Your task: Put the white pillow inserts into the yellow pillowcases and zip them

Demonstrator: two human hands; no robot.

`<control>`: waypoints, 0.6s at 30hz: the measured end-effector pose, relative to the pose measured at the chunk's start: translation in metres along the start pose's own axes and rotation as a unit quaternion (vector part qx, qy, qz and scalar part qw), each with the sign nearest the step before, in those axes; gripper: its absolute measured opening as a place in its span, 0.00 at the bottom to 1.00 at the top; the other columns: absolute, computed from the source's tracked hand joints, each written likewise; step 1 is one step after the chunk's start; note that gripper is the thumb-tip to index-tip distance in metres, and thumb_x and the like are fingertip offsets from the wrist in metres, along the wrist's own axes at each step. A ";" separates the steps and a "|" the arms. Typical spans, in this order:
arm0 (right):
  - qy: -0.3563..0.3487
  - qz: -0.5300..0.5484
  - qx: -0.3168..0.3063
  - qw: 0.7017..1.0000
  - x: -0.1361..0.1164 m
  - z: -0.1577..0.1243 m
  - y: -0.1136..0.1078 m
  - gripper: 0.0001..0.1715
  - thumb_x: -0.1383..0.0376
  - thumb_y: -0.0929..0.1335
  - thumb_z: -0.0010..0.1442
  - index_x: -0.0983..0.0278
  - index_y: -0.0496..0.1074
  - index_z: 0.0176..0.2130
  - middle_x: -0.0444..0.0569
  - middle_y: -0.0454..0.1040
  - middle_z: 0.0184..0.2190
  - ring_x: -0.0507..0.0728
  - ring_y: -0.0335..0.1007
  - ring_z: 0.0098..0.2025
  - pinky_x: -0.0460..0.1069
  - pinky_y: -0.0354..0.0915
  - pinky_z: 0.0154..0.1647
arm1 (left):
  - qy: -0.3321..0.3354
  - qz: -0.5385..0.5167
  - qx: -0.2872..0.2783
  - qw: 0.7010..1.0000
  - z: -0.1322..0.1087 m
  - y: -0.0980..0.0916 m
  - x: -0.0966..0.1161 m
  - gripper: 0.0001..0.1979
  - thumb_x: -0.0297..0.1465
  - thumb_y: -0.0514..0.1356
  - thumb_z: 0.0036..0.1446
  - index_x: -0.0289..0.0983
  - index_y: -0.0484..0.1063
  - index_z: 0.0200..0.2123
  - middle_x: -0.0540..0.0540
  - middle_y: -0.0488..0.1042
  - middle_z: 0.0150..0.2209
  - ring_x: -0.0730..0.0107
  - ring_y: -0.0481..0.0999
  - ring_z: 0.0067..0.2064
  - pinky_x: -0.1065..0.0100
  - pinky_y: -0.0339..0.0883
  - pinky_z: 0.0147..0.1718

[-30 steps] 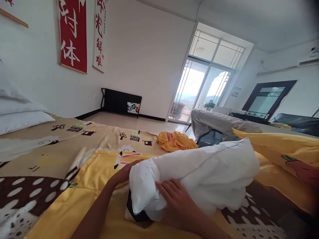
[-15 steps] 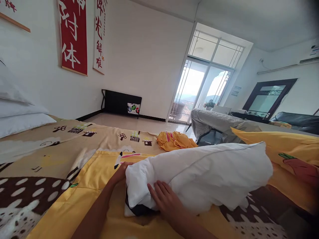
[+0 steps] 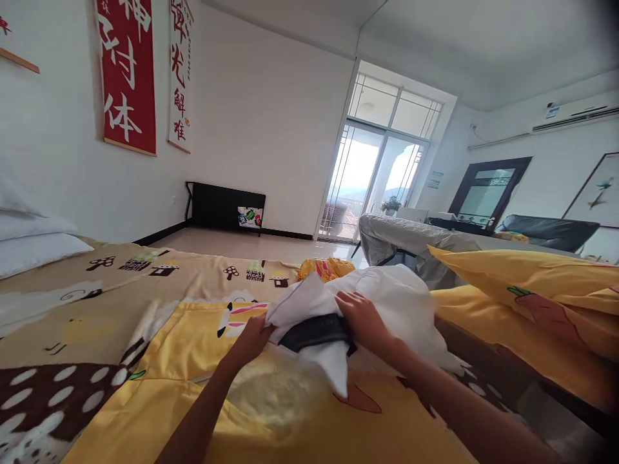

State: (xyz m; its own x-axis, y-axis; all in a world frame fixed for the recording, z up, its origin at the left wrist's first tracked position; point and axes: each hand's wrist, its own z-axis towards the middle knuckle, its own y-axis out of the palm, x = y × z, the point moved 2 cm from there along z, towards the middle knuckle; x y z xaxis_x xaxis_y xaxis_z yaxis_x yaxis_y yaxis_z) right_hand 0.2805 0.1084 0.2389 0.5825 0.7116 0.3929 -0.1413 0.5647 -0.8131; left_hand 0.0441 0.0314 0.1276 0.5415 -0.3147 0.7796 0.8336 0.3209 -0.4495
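A white pillow (image 3: 406,309) lies crumpled on the yellow patterned bed cover (image 3: 184,335) in front of me. My left hand (image 3: 251,338) is closed on the pillow's near-left corner, low against the cover. My right hand (image 3: 362,322) lies over the top of the pillow with its fingers curled on the white cloth and a dark fabric strip (image 3: 314,330) at its near end. The pillow's far end is bunched up and partly hidden behind my right hand.
A yellow pillow with a carrot print (image 3: 527,287) lies to the right. Crumpled yellow cloth (image 3: 324,267) sits at the bed's far edge. White pillows (image 3: 33,241) are stacked at the left. Beyond stand a grey-covered piece of furniture (image 3: 406,238) and a balcony door (image 3: 372,180).
Both hands have moved away from me, further up the bed. The pillow went from stretched out long to the right to bunched up, and the dark strip now shows under my right hand.
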 end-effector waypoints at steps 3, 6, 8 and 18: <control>0.009 0.006 -0.054 0.998 0.026 0.022 -0.058 0.11 0.67 0.64 0.58 0.62 0.73 0.41 0.50 0.75 0.34 0.57 0.69 0.37 0.47 0.52 0.33 | 0.012 -0.008 -0.052 0.999 -0.011 0.023 0.040 0.14 0.32 0.49 0.58 0.35 0.71 0.27 0.47 0.76 0.28 0.66 0.71 0.33 0.70 0.63 0.32; -0.017 -0.012 -0.094 0.995 0.027 0.036 -0.098 0.10 0.68 0.63 0.58 0.63 0.75 0.37 0.50 0.76 0.31 0.57 0.69 0.36 0.47 0.50 0.32 | -0.001 -0.002 -0.097 0.995 -0.018 0.031 0.070 0.13 0.31 0.49 0.56 0.34 0.71 0.25 0.45 0.76 0.27 0.66 0.71 0.32 0.70 0.63 0.31; -0.023 -0.012 -0.107 0.994 0.017 0.042 -0.106 0.10 0.70 0.63 0.58 0.64 0.75 0.34 0.51 0.76 0.32 0.57 0.70 0.37 0.47 0.51 0.33 | -0.012 -0.006 -0.112 0.994 -0.018 0.020 0.077 0.13 0.32 0.50 0.56 0.35 0.73 0.30 0.43 0.77 0.30 0.63 0.72 0.35 0.67 0.65 0.36; -0.038 0.096 -0.191 0.976 -0.073 0.039 0.001 0.11 0.67 0.63 0.61 0.64 0.75 0.37 0.53 0.77 0.37 0.59 0.72 0.41 0.48 0.58 0.38 | 0.110 0.212 -0.025 0.971 -0.042 -0.021 0.079 0.63 0.49 0.71 0.34 0.48 0.37 0.68 0.40 0.43 0.69 0.45 0.38 0.69 0.41 0.42 0.63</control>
State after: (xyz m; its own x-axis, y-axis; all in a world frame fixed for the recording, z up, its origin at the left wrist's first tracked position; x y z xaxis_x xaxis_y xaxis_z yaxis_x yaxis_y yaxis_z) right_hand 0.2070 0.0733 0.2260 0.5116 0.8263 0.2356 0.0745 0.2305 -0.9702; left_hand 0.0739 -0.0382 0.1805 0.8421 -0.3493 0.4109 0.5327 0.4203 -0.7346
